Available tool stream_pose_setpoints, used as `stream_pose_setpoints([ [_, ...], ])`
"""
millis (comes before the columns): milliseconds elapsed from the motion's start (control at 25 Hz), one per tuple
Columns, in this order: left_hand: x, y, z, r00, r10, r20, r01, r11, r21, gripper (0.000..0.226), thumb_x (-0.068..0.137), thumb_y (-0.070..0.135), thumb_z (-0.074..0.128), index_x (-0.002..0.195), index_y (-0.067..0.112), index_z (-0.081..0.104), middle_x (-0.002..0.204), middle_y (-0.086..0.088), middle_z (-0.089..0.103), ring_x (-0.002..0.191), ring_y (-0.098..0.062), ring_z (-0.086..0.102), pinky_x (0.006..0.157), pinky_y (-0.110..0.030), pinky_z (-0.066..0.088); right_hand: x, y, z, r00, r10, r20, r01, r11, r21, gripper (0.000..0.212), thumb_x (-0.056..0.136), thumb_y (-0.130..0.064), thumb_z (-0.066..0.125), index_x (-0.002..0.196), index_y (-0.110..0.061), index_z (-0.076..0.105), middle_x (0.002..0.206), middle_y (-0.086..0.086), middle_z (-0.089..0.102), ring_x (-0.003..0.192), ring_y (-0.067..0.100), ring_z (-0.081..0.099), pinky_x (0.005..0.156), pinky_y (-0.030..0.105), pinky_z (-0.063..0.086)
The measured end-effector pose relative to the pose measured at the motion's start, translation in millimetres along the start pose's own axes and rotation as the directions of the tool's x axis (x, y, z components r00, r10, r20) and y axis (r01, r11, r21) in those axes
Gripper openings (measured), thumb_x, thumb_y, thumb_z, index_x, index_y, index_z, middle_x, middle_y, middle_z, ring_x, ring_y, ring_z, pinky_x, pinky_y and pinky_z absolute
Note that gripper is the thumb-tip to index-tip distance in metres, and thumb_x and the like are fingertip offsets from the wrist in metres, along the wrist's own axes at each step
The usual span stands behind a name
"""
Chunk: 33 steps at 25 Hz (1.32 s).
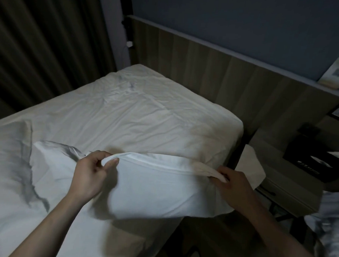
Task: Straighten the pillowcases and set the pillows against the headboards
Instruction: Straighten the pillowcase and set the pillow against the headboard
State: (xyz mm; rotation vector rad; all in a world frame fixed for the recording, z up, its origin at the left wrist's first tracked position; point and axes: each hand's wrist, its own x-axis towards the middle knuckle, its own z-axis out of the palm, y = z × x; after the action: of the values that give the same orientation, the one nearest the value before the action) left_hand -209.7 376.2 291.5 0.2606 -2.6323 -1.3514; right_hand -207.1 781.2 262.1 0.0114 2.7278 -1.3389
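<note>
Left hand and right hand, fingers curled, pinch pillowcase top edge; pillow on bed, headboard beyond

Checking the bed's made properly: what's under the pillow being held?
Under the pillow, a wrinkled white sheet shows around it; the patch directly beneath and the bed edge there are covered.
</note>
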Motion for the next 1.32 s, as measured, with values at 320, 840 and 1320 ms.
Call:
stream_pose_setpoints([
  [320, 51, 81, 87, 1.000, 0.005, -0.007, -0.005, 1.000, 0.013, 0.014, 0.090, 0.025, 0.079, 0.079, 0.017, 0.074, 0.071, 0.017, 0.065, 0.056, -0.010, 0.047, 0.055, -0.014, 0.039, 79, 52, -108, 0.994, -0.107, -0.038, 0.106, 0.994, -0.029, 0.027, 0.092, -0.041, 0.073, 0.072, -0.023, 0.070, 0.067, -0.001, 0.069, 0.066, 0.014, 0.066, 0.066, 0.034, 0.050],
  [840, 241, 131, 233, 0.979, 0.140, 0.149, -0.152, 0.985, 0.076, 0.015, 0.090, 0.030, 0.078, 0.079, 0.020, 0.073, 0.081, 0.005, 0.069, 0.065, -0.014, 0.060, 0.066, -0.027, 0.047, 214, 115, -178, 0.981, 0.076, -0.180, -0.081, 0.996, -0.024, 0.026, 0.094, -0.037, 0.073, 0.068, -0.032, 0.068, 0.069, -0.007, 0.069, 0.069, 0.010, 0.065, 0.065, 0.029, 0.048],
  [1320, 447, 225, 406, 0.914, 0.268, 0.304, -0.334, 0.923, 0.190, 0.018, 0.090, 0.035, 0.076, 0.076, 0.027, 0.069, 0.078, 0.006, 0.064, 0.076, -0.020, 0.063, 0.073, -0.037, 0.051, 363, 191, -261, 0.913, 0.221, -0.343, -0.231, 0.973, 0.012, 0.035, 0.094, -0.044, 0.070, 0.067, -0.022, 0.062, 0.064, 0.001, 0.062, 0.068, 0.011, 0.062, 0.062, 0.028, 0.045],
])
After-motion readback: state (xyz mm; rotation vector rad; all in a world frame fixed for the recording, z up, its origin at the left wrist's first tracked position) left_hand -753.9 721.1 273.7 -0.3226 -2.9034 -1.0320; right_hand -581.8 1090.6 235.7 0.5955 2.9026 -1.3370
